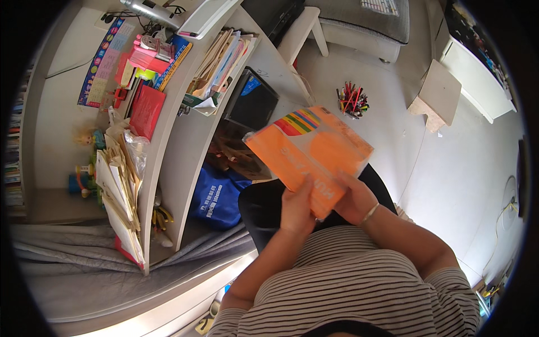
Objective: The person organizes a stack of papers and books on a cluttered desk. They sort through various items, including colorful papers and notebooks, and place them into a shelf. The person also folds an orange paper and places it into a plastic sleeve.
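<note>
A flat orange packet (pixel 309 156) with a striped rainbow patch and printed letters is held tilted above my lap. It looks covered in clear plastic. My left hand (pixel 297 206) grips its near left edge, thumb on top. On the near right edge, my right hand (pixel 356 196) holds it too, the fingers partly blurred. The undersides of both hands are hidden by the packet. Beyond it on the floor stands a bundle of coloured pencils (pixel 353 101), whose holder I cannot make out.
To the left rises a shelf unit (pixel 168 139) holding a stack of paper folders (pixel 118 189), upright papers (pixel 223 63) and a red booklet (pixel 147 111). A blue bag (pixel 219 198) sits in its lower part. A small stool (pixel 438 92) stands far right, near a grey-topped bench (pixel 362 21).
</note>
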A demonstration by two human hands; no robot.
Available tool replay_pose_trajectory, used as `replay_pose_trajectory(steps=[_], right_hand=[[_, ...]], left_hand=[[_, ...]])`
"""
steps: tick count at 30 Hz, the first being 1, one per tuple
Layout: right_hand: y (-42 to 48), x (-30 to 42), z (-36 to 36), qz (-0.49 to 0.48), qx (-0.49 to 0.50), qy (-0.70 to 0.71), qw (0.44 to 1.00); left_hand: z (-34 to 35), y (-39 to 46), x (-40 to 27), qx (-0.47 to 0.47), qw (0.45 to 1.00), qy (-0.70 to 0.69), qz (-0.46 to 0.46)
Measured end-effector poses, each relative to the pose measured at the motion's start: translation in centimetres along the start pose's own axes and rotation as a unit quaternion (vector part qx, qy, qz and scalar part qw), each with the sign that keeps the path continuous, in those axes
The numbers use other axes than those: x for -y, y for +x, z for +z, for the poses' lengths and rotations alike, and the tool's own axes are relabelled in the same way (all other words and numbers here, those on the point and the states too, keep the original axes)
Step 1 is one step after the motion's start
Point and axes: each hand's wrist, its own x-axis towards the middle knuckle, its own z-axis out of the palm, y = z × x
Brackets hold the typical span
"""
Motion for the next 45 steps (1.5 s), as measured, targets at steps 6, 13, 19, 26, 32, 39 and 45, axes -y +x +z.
replay_pose_trajectory(steps=[6,13,19,26,32,39,45], right_hand=[[1.9,-0.5,0.7,-0.104,-0.045,-0.063,0.992],[1.8,4.0,1.0,-0.095,-0.01,-0.079,0.992],[2.0,8.2,-0.3,-0.004,0.066,-0.254,0.965],[3.4,10.8,0.2,0.057,0.156,-0.329,0.93],[3.9,11.3,-2.5,0.046,0.208,-0.174,0.961],[3.9,8.3,-0.5,-0.13,0.315,-0.017,0.94],[4.2,6.2,0.0,-0.092,0.104,0.074,0.988]], left_hand=[[-1.0,-1.0,0.0,0.03,0.999,0.009,-0.037],[-4.5,-0.1,-3.4,0.231,0.969,-0.037,-0.077],[-7.5,3.6,-6.5,0.166,0.964,-0.195,-0.071],[-4.9,4.1,-7.0,0.117,0.986,0.016,-0.118],[-1.7,4.1,-7.4,0.059,0.997,0.037,-0.039],[2.4,6.0,-6.2,0.026,0.997,-0.046,0.053],[3.3,6.5,-3.0,-0.014,0.999,-0.045,0.024]])
